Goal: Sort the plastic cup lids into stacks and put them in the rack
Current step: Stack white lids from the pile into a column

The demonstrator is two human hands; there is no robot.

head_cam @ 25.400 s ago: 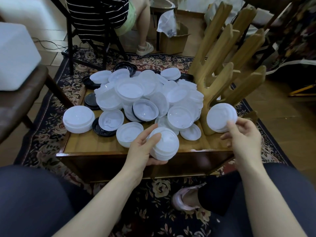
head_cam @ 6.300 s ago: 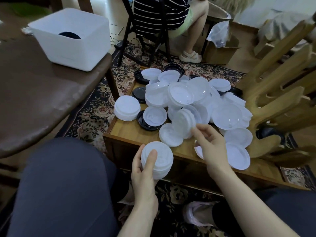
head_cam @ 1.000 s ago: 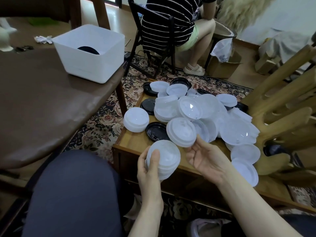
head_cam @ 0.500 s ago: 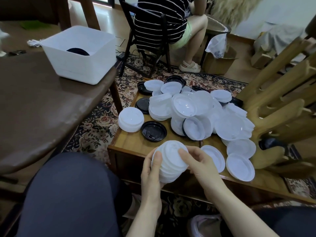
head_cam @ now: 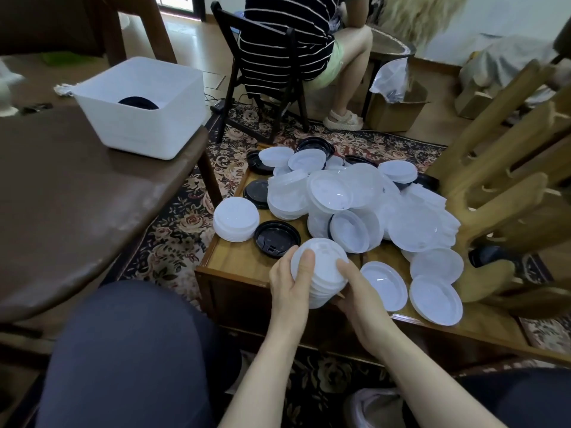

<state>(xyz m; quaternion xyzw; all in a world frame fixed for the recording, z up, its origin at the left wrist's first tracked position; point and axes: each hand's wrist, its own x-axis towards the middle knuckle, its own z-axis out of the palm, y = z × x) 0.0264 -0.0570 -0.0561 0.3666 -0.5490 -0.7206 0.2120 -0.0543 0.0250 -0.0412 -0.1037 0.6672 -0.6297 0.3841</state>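
- Over the near edge of the low wooden table (head_cam: 244,261), I hold a stack of white lids (head_cam: 323,273) between both hands.
- My left hand (head_cam: 289,288) wraps the stack's left side: the thumb lies across the top lid, the fingers curl round beneath, out of sight.
- My right hand (head_cam: 358,299) cups the stack's right side and underside: the thumb presses the top rim, the fingers curl below.
- The stack sits tilted, its top face turned toward the camera.
- Behind the stack, a loose heap of white lids (head_cam: 349,199) covers the table's middle, with black lids (head_cam: 277,237) at its left and far edges.
- A separate short stack of white lids (head_cam: 236,218) stands at the table's left edge, just beside one black lid.
- Three single white lids (head_cam: 435,299) lie flat to the right of my right hand.
- The wooden rack (head_cam: 506,193) stands at the table's right end; whether its slots hold lids I cannot tell.
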